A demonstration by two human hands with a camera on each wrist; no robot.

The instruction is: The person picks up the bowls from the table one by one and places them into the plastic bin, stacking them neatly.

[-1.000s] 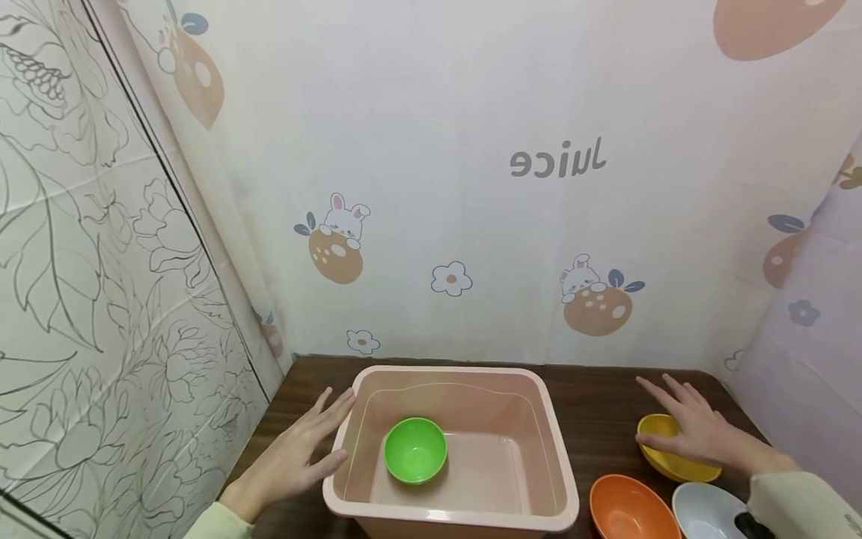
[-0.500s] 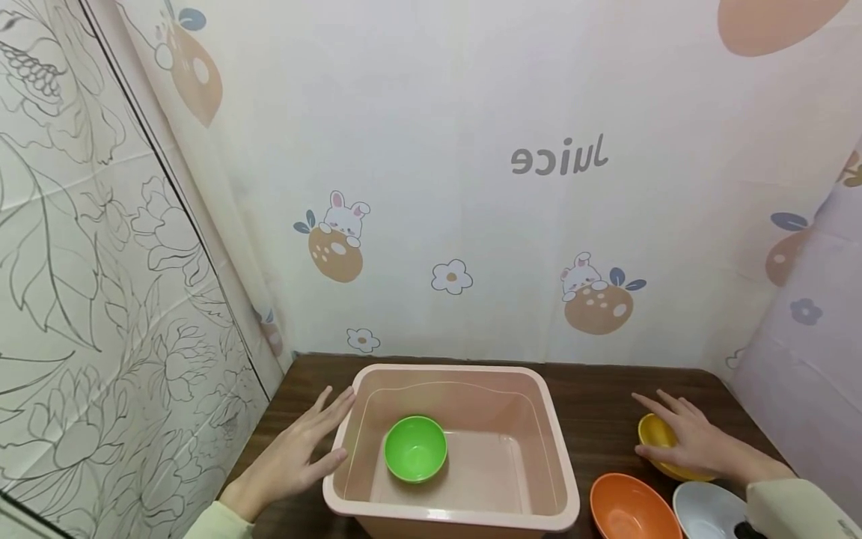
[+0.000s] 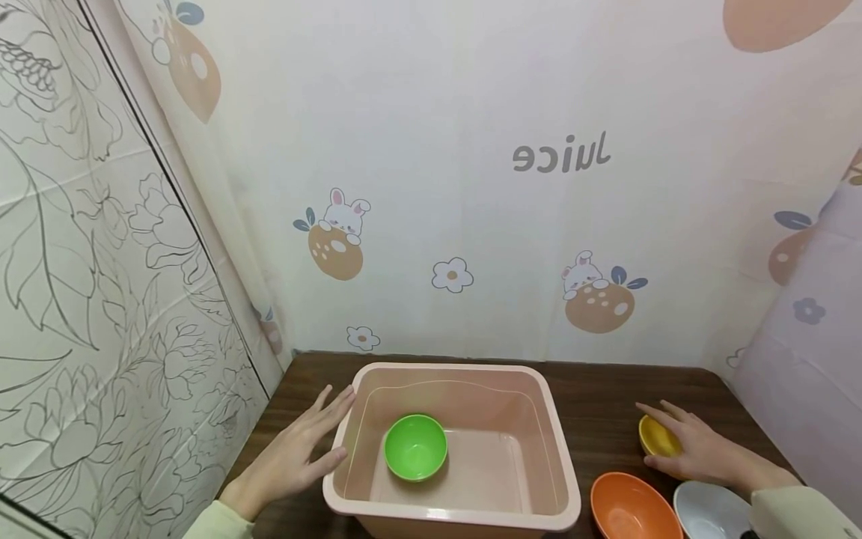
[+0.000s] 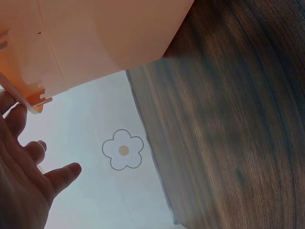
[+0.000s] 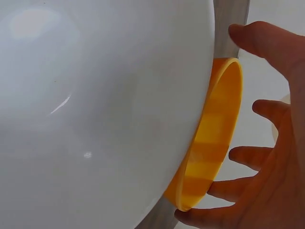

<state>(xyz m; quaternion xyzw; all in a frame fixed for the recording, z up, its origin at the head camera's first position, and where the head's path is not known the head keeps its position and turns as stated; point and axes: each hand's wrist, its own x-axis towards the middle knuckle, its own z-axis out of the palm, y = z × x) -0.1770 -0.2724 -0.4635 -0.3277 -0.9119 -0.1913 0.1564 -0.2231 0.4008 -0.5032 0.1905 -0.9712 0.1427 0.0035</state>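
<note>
My left hand (image 3: 296, 453) lies with spread fingers against the left rim of a pink plastic basin (image 3: 441, 515); in the left wrist view its fingertips are right at the basin's edge. A green bowl (image 3: 415, 449) sits inside the basin, left of its middle. Over at the right, my right hand (image 3: 707, 449) hovers low over a yellow bowl (image 3: 658, 436) and partly hides it. The right wrist view shows its fingers spread, with the lower fingertips close at the yellow bowl's rim (image 5: 237, 95).
An orange bowl (image 3: 633, 509) and a white bowl (image 3: 712, 510) stand in front of the yellow one, right of the basin. All are on a dark wooden table (image 3: 586, 397). A patterned curtain (image 3: 458, 187) hangs behind, with side panels left and right.
My right hand has lowered toward the yellow bowl, its fingers drawing a little closer together. The left hand stays at the basin rim.
</note>
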